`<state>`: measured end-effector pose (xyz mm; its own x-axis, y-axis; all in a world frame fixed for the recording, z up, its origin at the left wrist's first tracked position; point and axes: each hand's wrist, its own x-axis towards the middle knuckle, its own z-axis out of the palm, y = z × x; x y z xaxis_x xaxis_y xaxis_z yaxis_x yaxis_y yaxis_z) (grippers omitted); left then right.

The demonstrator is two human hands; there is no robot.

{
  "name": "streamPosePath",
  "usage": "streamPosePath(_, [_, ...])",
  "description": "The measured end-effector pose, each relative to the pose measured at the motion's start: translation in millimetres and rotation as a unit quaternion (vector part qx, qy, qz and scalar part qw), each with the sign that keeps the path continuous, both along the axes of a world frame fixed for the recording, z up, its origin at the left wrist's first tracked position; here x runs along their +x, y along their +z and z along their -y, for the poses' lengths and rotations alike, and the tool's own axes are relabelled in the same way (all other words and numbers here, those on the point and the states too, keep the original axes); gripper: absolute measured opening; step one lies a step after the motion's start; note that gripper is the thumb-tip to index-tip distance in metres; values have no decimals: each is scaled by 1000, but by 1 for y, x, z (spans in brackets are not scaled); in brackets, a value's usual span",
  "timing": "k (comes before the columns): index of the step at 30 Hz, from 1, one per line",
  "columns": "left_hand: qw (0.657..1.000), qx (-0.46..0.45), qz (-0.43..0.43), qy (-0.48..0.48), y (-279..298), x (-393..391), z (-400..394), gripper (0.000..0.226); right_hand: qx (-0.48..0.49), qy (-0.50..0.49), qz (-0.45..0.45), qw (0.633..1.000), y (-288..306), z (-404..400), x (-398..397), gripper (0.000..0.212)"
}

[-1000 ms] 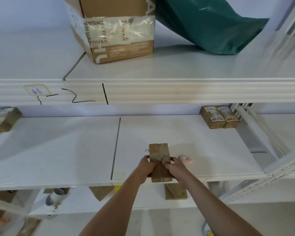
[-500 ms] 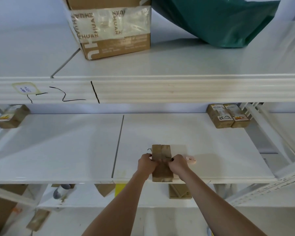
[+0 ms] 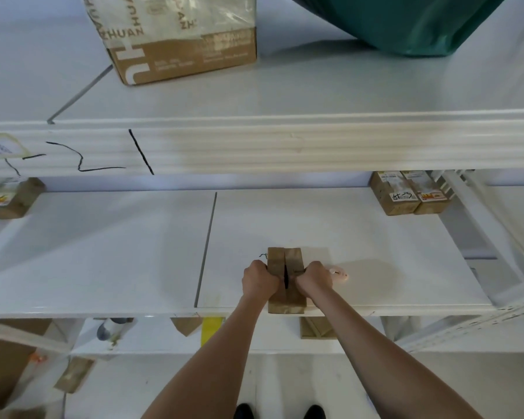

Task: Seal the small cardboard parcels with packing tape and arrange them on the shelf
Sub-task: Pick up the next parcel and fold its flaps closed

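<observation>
A small brown cardboard parcel [image 3: 286, 261] stands at the front edge of the middle white shelf [image 3: 133, 252]. Its two top flaps meet along a dark open seam. My left hand [image 3: 259, 279] grips the parcel's left side, fingers curled over the left flap. My right hand [image 3: 313, 279] grips the right side the same way. A pale pink tape piece or roll [image 3: 339, 273] lies on the shelf just right of my right hand, partly hidden by it.
Two labelled small parcels [image 3: 409, 195] sit at the shelf's back right, another [image 3: 9, 199] at the far left. A large taped box [image 3: 179, 37] and a green bag [image 3: 406, 22] rest on the upper shelf. Cardboard pieces [image 3: 316, 328] lie on the lower shelf.
The parcel's flaps have been pressed closer together and the parcel sits squarer on the shelf. Both hands stay on its sides. The camera has tilted slightly.
</observation>
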<state>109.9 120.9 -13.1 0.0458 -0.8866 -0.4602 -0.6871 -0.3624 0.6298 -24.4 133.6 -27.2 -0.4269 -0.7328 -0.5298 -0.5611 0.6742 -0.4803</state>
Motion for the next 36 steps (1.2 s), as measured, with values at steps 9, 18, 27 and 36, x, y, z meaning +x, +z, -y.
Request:
streamPosePath(9, [998, 43, -20, -41, 3, 6, 2, 26, -18, 71, -83, 994, 6, -13, 9, 12])
streamPosePath(18, [970, 184, -160, -18, 28, 26, 6, 69, -16, 64, 108, 992, 16, -17, -23, 41])
streamPosePath(27, [982, 149, -104, -43, 16, 17, 3, 46, -9, 29, 178, 984, 17, -16, -17, 41])
streamPosePath(36, [990, 70, 24, -121, 13, 8, 8, 35, 8, 9, 154, 988, 18, -13, -16, 36])
